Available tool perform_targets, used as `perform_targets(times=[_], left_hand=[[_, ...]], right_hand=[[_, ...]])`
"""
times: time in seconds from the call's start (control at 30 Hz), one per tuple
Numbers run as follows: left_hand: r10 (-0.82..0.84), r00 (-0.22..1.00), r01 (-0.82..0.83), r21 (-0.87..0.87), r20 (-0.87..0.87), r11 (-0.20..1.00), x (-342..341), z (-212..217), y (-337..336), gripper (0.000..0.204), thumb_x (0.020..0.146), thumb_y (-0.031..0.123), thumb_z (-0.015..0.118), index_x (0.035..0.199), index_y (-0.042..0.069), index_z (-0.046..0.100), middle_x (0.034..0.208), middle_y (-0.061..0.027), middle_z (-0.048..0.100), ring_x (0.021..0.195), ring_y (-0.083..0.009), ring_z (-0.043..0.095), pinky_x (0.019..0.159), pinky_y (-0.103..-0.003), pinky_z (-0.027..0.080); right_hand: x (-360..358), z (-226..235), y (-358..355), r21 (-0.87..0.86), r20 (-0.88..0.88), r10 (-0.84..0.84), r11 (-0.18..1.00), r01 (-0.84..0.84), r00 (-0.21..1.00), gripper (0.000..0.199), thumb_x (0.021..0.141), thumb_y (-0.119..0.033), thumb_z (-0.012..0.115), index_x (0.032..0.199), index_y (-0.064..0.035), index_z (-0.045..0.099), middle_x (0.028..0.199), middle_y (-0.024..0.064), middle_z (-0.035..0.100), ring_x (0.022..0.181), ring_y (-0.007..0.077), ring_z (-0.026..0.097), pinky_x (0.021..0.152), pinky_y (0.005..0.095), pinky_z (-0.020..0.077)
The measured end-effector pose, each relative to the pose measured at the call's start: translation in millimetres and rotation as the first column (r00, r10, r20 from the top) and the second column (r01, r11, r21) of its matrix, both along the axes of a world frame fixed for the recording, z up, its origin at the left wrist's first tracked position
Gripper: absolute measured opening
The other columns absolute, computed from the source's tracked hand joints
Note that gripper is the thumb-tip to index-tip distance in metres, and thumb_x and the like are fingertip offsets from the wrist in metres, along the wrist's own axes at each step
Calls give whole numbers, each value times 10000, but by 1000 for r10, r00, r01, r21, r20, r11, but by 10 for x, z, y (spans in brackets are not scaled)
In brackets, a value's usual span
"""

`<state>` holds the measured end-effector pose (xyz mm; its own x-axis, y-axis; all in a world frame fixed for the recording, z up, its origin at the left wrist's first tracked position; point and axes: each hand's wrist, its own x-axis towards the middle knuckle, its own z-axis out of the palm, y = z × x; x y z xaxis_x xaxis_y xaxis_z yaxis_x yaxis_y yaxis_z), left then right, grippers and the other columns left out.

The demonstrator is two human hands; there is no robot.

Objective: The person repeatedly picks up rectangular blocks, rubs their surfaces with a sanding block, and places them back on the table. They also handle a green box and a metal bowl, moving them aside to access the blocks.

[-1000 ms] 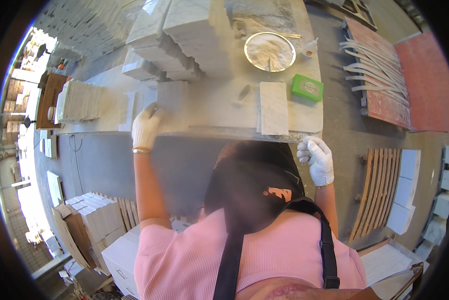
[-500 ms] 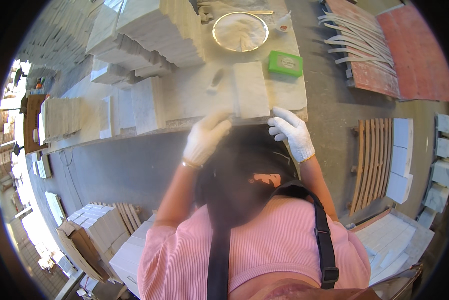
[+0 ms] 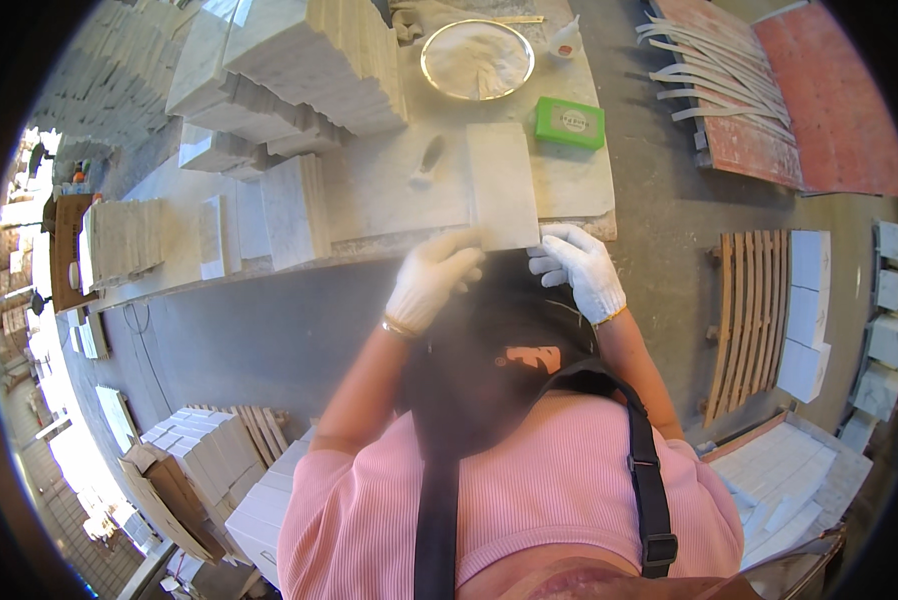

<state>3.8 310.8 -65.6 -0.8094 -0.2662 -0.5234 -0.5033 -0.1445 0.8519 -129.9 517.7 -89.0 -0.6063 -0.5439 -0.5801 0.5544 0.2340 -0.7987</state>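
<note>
A pale rectangular stone tile [image 3: 502, 185] lies flat near the right end of the worktable, its near end jutting slightly past the table's front edge. My left hand [image 3: 434, 280], in a white knit glove, has its fingertips at the tile's near left corner. At the near right corner, my gloved right hand [image 3: 581, 272] pinches the edge, with its other fingers curled below. A small brush [image 3: 427, 162] with pale bristles rests left of the tile. To the tile's right sits a green box [image 3: 570, 123].
A round metal-rimmed pan of white powder [image 3: 478, 60] and a white squeeze bottle [image 3: 566, 40] stand farther back. Tall stacks of stone tiles [image 3: 314, 60] fill the table's left. Right of the table are a red board [image 3: 734, 90] with pale strips and a wooden pallet [image 3: 751, 325].
The tile has shifted slightly toward me, past the table edge. My left hand has moved right to its corner. My right hand has moved only a little.
</note>
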Motion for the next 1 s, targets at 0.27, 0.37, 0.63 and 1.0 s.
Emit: perform_targets(times=[0.27, 0.37, 0.63, 1.0], left_hand=[[117, 991, -122, 80, 69, 989, 111, -40, 79, 378, 933, 250, 632, 1232, 23, 677, 1021, -62, 708, 848, -124, 662, 714, -264, 527], [135, 987, -143, 95, 83, 985, 106, -63, 66, 392, 942, 269, 632, 1246, 24, 669, 1058, -71, 708, 859, -134, 670, 720, -267, 526], [131, 989, -146, 275, 70, 950, 155, -178, 74, 454, 996, 329, 593, 1302, -5, 613, 1158, -130, 695, 923, -212, 701, 738, -295, 540], [191, 981, -163, 652, 28, 741, 112, -501, 69, 573, 1060, 402, 471, 1384, -70, 492, 1321, -208, 618, 1000, -316, 684, 745, -333, 539]], right_hand=[[171, -5, 14, 52, 91, -77, 996, 72, 993, 242, 946, -246, 672, 1080, -45, 654, 926, 71, 689, 760, 148, 667, 627, 259, 508], [150, 15, 0, 46, 61, -52, 998, 49, 997, 242, 933, -258, 690, 1054, -50, 665, 899, 69, 689, 744, 150, 660, 616, 263, 493], [-195, 197, 169, 132, -241, -10, 990, 43, 970, 295, 983, -255, 637, 1148, -12, 666, 968, 73, 715, 781, 120, 669, 657, 251, 511], [-971, 529, -454, 207, -671, 128, 978, 18, 730, 315, 962, -272, 686, 1194, -59, 692, 996, 12, 712, 834, 73, 648, 706, 240, 500]])
